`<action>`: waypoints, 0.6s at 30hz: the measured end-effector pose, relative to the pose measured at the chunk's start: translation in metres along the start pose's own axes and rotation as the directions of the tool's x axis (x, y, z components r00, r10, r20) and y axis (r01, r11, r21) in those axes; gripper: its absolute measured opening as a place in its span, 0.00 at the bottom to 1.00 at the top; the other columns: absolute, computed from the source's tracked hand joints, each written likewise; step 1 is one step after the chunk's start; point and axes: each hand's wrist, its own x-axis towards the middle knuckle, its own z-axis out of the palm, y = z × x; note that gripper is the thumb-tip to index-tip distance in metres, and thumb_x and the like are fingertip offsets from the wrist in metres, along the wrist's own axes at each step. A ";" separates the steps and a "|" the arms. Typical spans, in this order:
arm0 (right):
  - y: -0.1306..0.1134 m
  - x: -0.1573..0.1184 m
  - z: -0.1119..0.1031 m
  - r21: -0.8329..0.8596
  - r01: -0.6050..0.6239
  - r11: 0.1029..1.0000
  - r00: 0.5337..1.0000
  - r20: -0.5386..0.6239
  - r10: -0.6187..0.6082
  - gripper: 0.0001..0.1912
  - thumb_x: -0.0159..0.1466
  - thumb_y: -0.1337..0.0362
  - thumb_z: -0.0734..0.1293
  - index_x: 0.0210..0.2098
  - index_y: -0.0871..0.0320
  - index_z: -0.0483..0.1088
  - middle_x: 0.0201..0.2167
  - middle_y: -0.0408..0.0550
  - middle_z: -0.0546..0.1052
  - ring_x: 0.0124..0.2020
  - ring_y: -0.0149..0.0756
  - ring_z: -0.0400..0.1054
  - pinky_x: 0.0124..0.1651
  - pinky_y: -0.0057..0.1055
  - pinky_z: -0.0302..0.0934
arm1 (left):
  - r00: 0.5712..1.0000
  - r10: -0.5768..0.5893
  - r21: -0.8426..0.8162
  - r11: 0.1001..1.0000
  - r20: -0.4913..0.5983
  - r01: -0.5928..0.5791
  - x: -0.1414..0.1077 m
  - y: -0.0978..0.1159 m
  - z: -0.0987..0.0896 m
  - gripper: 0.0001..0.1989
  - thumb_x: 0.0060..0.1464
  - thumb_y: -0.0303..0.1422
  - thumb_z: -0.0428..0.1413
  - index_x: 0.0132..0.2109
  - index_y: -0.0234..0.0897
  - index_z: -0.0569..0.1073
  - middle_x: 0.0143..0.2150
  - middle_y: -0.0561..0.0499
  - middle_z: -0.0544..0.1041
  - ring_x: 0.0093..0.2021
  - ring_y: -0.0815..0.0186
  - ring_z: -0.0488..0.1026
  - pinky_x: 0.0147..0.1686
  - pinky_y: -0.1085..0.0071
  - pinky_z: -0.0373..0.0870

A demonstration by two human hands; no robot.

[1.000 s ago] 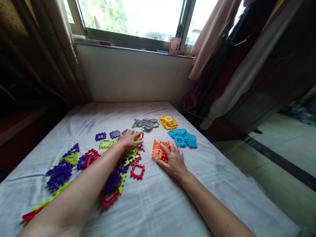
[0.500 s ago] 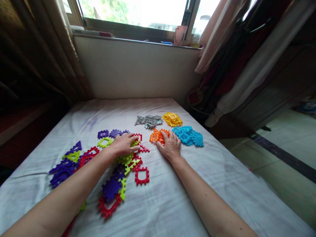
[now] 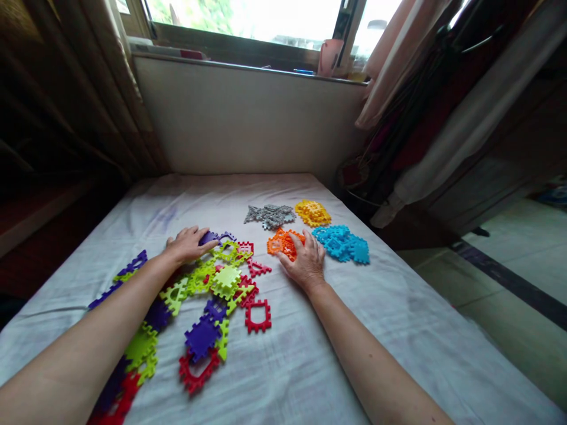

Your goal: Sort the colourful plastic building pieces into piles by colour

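Observation:
My left hand [image 3: 188,243] reaches over the back edge of a mixed spread of interlocking toy tiles, its fingers apart at a purple tile [image 3: 208,237]. Lime green tiles [image 3: 227,281] and red tiles [image 3: 258,316] lie just in front of and to the right of it. My right hand [image 3: 306,260] rests with fingers spread on a small pile of orange tiles [image 3: 280,242], partly covering it. To its right is a heap of blue tiles [image 3: 341,243]. My left forearm hides some of the purple and red tiles.
Grey tiles [image 3: 270,216] and yellow tiles [image 3: 312,212] form separate piles farther back. Everything lies on a pale cloth [image 3: 301,366]. Beyond it is a low wall [image 3: 248,124] below a window, with a pink cup [image 3: 330,58] on the sill. Curtains hang on both sides.
My left hand has moved left, from the green and red tiles to the purple ones, uncovering green tiles. My right hand has stayed on the orange pile. The view has shifted slightly.

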 end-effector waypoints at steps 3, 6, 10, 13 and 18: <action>-0.001 -0.007 -0.002 0.016 0.047 0.999 0.997 -0.068 -0.046 0.27 0.64 0.51 0.65 0.60 0.54 0.69 0.67 0.60 0.61 0.67 0.53 0.52 0.68 0.52 0.41 | 0.997 0.076 -0.009 0.997 -0.006 -0.076 -0.008 -0.005 0.009 0.39 0.58 0.57 0.42 0.69 0.39 0.61 0.72 0.38 0.57 0.72 0.48 0.53 0.65 0.49 0.54; -0.012 -0.011 -0.004 0.048 0.153 0.987 0.985 -0.083 -0.149 0.23 0.65 0.56 0.63 0.59 0.53 0.70 0.67 0.57 0.62 0.68 0.51 0.51 0.69 0.50 0.40 | 0.983 0.180 -0.069 0.981 -0.037 -0.182 -0.022 -0.003 0.013 0.36 0.58 0.55 0.44 0.66 0.41 0.66 0.70 0.42 0.64 0.70 0.52 0.58 0.66 0.57 0.55; -0.048 -0.004 0.000 0.187 0.307 0.933 0.947 0.035 -0.319 0.22 0.67 0.58 0.62 0.59 0.54 0.70 0.65 0.55 0.66 0.66 0.45 0.56 0.68 0.41 0.49 | 0.961 0.249 -0.158 0.951 -0.118 -0.266 -0.047 -0.013 0.010 0.34 0.58 0.55 0.45 0.64 0.41 0.68 0.67 0.46 0.68 0.67 0.57 0.63 0.66 0.63 0.57; -0.082 0.007 0.005 0.247 0.262 0.933 0.935 0.173 -0.309 0.26 0.68 0.56 0.63 0.62 0.57 0.67 0.64 0.58 0.67 0.64 0.44 0.60 0.66 0.38 0.53 | 0.958 0.200 -0.118 0.967 -0.206 -0.227 -0.069 -0.046 0.009 0.36 0.58 0.54 0.43 0.65 0.38 0.68 0.68 0.42 0.67 0.68 0.52 0.62 0.67 0.54 0.55; -0.123 0.007 0.011 0.172 0.166 0.971 0.911 0.351 -0.218 0.28 0.68 0.48 0.63 0.62 0.54 0.68 0.59 0.58 0.71 0.61 0.48 0.65 0.62 0.43 0.58 | 0.888 -0.199 -0.174 0.975 -0.414 0.137 -0.107 -0.129 0.033 0.34 0.55 0.59 0.47 0.58 0.44 0.74 0.65 0.36 0.69 0.66 0.39 0.62 0.62 0.33 0.53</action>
